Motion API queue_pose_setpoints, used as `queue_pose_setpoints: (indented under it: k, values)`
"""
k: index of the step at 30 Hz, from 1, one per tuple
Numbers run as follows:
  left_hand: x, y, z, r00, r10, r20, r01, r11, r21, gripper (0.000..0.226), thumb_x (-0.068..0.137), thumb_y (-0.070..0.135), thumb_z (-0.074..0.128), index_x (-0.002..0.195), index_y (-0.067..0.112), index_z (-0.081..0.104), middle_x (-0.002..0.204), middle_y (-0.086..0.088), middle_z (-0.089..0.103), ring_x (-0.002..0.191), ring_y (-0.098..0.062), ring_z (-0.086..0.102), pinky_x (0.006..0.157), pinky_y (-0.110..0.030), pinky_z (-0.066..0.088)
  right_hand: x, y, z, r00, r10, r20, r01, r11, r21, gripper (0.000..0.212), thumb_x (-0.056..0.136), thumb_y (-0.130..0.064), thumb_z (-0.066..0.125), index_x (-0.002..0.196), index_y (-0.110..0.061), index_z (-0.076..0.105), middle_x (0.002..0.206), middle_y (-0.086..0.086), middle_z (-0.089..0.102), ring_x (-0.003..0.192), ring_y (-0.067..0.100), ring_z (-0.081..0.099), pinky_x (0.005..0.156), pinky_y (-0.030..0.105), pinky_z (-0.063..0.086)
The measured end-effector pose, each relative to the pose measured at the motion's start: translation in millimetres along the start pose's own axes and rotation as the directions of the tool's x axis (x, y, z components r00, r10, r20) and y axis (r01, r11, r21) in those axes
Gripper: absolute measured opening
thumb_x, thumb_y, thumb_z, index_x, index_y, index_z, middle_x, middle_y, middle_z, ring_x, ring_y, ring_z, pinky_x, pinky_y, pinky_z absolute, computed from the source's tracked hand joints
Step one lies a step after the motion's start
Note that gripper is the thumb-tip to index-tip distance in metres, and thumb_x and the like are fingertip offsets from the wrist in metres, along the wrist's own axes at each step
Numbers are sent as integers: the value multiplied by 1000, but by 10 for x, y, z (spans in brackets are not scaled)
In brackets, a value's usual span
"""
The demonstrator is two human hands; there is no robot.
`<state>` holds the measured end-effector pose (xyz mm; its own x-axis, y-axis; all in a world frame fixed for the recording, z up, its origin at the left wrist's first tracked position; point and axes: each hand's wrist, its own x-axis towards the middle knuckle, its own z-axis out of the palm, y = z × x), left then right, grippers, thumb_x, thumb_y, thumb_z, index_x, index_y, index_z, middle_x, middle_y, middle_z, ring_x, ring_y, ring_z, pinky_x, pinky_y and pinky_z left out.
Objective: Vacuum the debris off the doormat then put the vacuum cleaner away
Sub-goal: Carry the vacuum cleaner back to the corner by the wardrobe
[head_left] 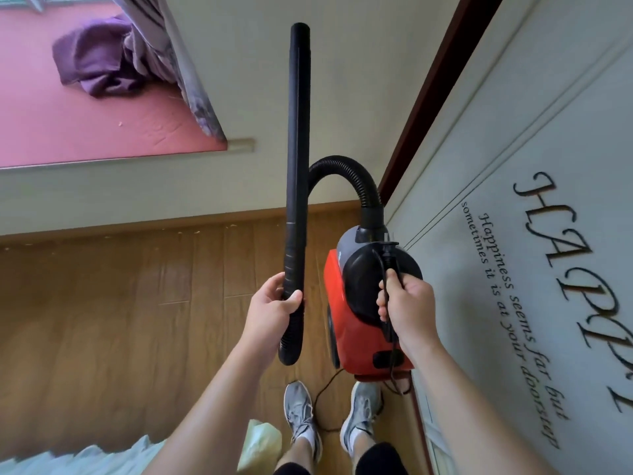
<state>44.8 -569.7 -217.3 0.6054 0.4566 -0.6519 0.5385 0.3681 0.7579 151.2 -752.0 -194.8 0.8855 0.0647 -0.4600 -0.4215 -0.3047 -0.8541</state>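
A red and black vacuum cleaner (346,303) hangs in the air in front of me, above the wooden floor. My right hand (404,303) grips its top handle together with the black power cord and plug (388,258). My left hand (274,306) grips the lower end of the long black tube (298,132), which points up and away from me. A ribbed black hose (346,169) arcs from the tube to the cleaner's body. The grey doormat (531,234) with "HAPPY" lettering lies on the right, beside the cleaner.
A cream wall (274,80) stands ahead, with a pink window seat (85,125), a purple cloth (96,66) and a curtain (185,63) at upper left. A dark red door frame (438,87) borders the mat. My grey shoes (301,413) stand on the floor, the cord trailing between them. Light bedding (102,457) lies at lower left.
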Motion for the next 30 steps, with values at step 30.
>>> queue_pose_setpoints:
  k: [30]
  values:
    - [3222, -2376, 508, 962, -268, -49, 267, 963, -29, 41, 95, 12, 69, 135, 22, 62, 127, -13, 69, 115, -30, 68, 99, -44, 55, 2915, 2587, 1295, 982, 189, -20, -190, 962, -194, 37, 104, -28, 51, 80, -6, 68, 54, 1, 61, 46, 13, 54, 48, 32, 48]
